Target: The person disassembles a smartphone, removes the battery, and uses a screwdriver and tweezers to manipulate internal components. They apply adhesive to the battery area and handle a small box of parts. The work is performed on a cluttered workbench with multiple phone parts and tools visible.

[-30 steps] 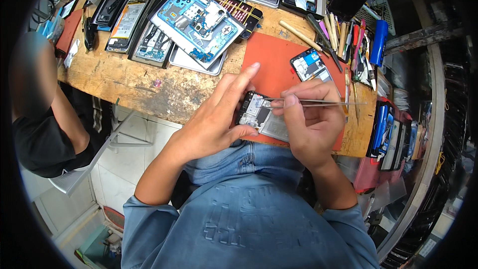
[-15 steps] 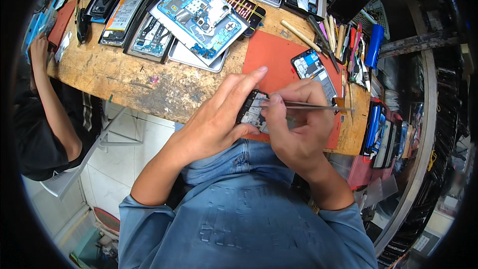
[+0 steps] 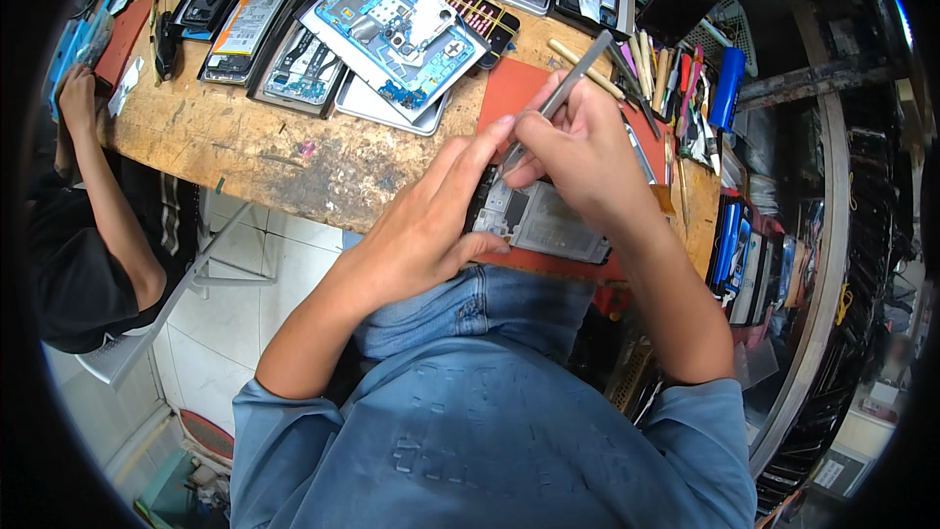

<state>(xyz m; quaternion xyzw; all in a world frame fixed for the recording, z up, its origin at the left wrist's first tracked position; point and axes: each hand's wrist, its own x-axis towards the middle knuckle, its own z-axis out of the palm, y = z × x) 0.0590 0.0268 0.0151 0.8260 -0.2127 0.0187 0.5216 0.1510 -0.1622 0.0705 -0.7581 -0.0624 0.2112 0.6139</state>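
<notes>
An opened phone chassis (image 3: 558, 225), grey and silver inside with a black rim, is held over the front part of the orange-red mat (image 3: 507, 90). My left hand (image 3: 421, 216) grips its left end, fingers along the far side and thumb on the near edge. Metal tweezers (image 3: 585, 69) are pinched in my right hand (image 3: 592, 152). They slant down to the left, with their tips at the chassis's upper left part. My fingers partly hide that spot. Behind my right wrist, a second opened phone (image 3: 640, 151) shows only as a sliver.
Several opened phones (image 3: 243, 34) and a stack with a blue-and-white phone-board picture (image 3: 387, 24) line the bench's back. Pens and hand tools crowd the right, beside a blue cylinder (image 3: 727, 88). Another person's arm (image 3: 113, 191) rests at the bench's left end.
My right hand has moved up and tilted the tweezers from nearly level to steeply slanted. More of the chassis shows beneath it, while the second phone is now mostly covered. My left hand has barely moved.
</notes>
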